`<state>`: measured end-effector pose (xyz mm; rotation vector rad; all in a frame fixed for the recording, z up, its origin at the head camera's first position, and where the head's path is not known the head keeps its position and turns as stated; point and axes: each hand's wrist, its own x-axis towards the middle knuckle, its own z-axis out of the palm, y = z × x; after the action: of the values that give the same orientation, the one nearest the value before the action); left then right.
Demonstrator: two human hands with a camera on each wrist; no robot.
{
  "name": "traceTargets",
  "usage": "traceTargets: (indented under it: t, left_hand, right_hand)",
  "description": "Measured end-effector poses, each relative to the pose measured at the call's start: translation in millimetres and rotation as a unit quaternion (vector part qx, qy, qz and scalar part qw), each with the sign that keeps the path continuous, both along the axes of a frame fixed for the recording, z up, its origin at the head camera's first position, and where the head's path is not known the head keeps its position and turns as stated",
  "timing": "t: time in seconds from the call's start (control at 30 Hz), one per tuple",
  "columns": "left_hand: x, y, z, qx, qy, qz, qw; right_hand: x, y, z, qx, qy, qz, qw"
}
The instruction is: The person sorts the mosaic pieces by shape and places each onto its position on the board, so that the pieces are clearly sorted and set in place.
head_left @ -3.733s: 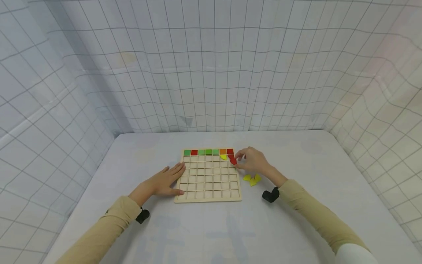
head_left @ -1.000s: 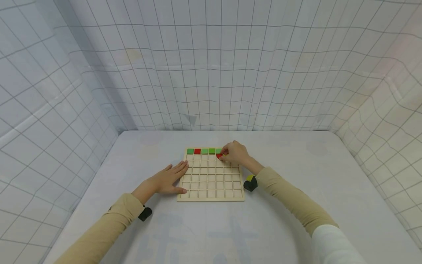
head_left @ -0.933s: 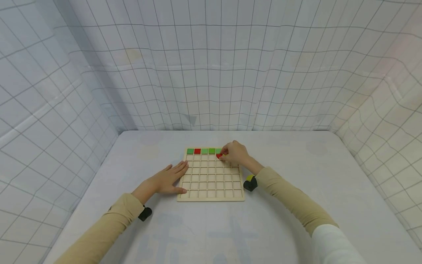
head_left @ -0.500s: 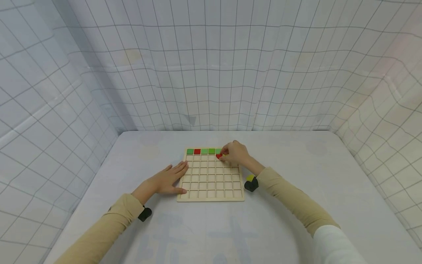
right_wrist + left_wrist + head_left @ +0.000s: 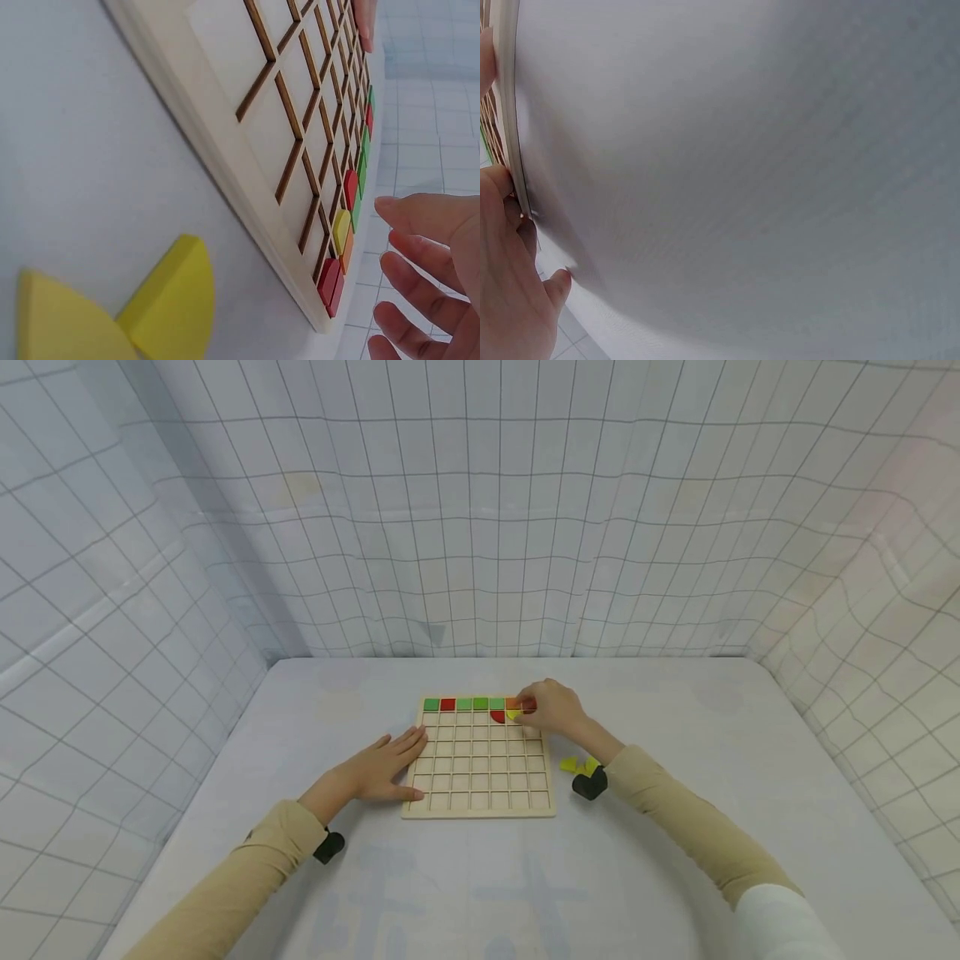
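A wooden grid board (image 5: 480,781) lies on the table with coloured squares filling its far row. My left hand (image 5: 378,768) rests on the board's left edge with its fingers straight. In the second row sit a red rounded piece (image 5: 497,717) and a yellow rounded piece (image 5: 513,715). Beside that row hovers my right hand (image 5: 555,708), and the right wrist view shows its fingers (image 5: 420,214) apart with nothing between them. That view also shows another red piece (image 5: 328,279) at the board's far right corner, hidden behind the hand in the head view.
Loose yellow rounded pieces (image 5: 569,764) lie on the white table (image 5: 480,885) right of the board, partly hidden behind the black wrist camera (image 5: 590,783). A checked curtain (image 5: 480,527) encloses the table at the back and sides.
My right hand carried a red piece from the board's right edge leftward into the second row, let go of it and moved back right. The left hand stays put.
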<state>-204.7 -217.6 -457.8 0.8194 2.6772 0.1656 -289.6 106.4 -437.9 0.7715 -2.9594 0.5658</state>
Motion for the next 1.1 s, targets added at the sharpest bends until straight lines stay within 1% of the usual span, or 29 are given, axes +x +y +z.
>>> traceTargets:
  t: [0.23, 0.3, 0.47, 0.7, 0.9, 1.1]
  left_hand:
    - [1.2, -0.2, 0.5, 0.001, 0.003, -0.003, 1.0000]
    - [1.4, -0.4, 0.2, 0.002, 0.005, -0.004, 1.0000]
    - [2.6, -0.3, 1.5, 0.007, 0.007, -0.005, 0.9999]
    - [3.0, -0.3, 1.8, 0.008, 0.007, -0.003, 0.9999]
    - [2.7, -0.5, 1.4, 0.009, 0.007, 0.000, 0.9999]
    - [2.3, 0.6, 2.7, 0.012, 0.005, 0.001, 0.9999]
  right_hand:
    - [6.4, 18.4, 1.2, -0.014, -0.006, -0.005, 0.9999]
    - [8.9, 24.0, 1.2, -0.011, -0.010, -0.009, 0.9999]
    - [15.1, 37.3, 0.2, -0.001, -0.026, -0.025, 0.9993]
    - [24.3, 57.1, -3.1, 0.000, -0.031, -0.046, 0.9985]
    - [32.5, 73.4, -6.0, -0.002, -0.042, -0.062, 0.9972]
    - [43.0, 85.4, -7.5, -0.001, -0.034, -0.064, 0.9974]
